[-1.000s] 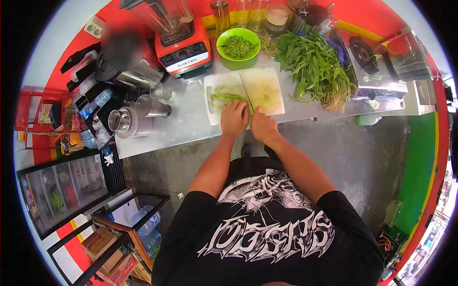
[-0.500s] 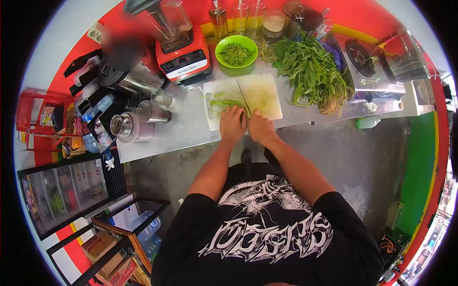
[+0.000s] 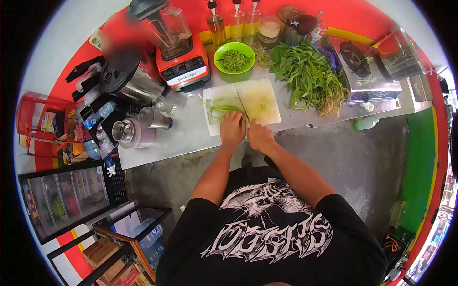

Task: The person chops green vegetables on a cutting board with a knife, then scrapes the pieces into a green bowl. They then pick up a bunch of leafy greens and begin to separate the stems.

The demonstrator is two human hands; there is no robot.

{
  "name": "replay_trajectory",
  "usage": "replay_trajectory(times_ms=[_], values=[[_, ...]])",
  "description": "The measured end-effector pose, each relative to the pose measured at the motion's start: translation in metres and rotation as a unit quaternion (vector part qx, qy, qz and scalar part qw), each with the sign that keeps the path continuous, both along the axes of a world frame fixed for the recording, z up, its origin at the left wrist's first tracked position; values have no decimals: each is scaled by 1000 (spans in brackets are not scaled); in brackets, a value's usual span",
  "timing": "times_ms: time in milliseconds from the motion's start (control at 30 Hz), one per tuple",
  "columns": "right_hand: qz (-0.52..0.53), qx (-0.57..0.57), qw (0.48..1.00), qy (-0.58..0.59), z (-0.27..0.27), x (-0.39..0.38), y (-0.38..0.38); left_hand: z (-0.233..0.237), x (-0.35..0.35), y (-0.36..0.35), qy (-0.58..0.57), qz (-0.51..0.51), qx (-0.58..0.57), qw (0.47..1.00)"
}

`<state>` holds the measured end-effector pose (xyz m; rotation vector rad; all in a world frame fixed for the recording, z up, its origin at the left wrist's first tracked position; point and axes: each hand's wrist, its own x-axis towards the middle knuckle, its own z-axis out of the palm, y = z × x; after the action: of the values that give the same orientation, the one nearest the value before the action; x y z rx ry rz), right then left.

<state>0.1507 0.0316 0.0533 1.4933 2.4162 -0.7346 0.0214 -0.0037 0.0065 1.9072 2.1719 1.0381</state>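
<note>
On the white cutting board point(image 3: 268, 94), my left hand point(image 3: 233, 127) has its fingers curled over a small bunch of green stems point(image 3: 220, 108), whose ends stick out to the left. Close beside it, my right hand point(image 3: 261, 136) is wrapped around the handle of a knife point(image 3: 242, 102). The blade points away from me across the middle of the board, against the right side of my left fingers. Behind the board stands a lime-green bowl point(image 3: 237, 76) of chopped greens point(image 3: 233, 60). A large leafy bunch with roots point(image 3: 307, 71) lies to the right on the counter.
A red blender point(image 3: 183, 70) stands behind the board's left side, with steel cups point(image 3: 155, 117) nearer the counter's left end. Bottles point(image 3: 237, 24) line the back wall. At the right is a gas stove point(image 3: 365, 78). The steel counter's front edge point(image 3: 191, 150) runs before me.
The view has tilted slightly, so the counter things sit a little lower. Both hands stay close together on the board, with the knife and stems in almost the same places.
</note>
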Motion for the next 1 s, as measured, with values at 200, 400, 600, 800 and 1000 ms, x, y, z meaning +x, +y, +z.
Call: replay_trajectory(times_ms=[200,400,600,800,1000], values=[[-30,-41,998,22,-6,1,2,-2,0,0,9,3,5,1000],[-8,-47,999,12,-1,1,1,-6,-1,0,5,1,5,1000],[-65,-66,995,40,-9,1,-3,-7,-4,0,-46,-14,19,999],[-94,-52,993,47,-17,14,10,-13,-10,-2,-90,-25,42,995],[-76,4,990,120,-28,59,38,-2,-32,-11,-279,38,32,959]])
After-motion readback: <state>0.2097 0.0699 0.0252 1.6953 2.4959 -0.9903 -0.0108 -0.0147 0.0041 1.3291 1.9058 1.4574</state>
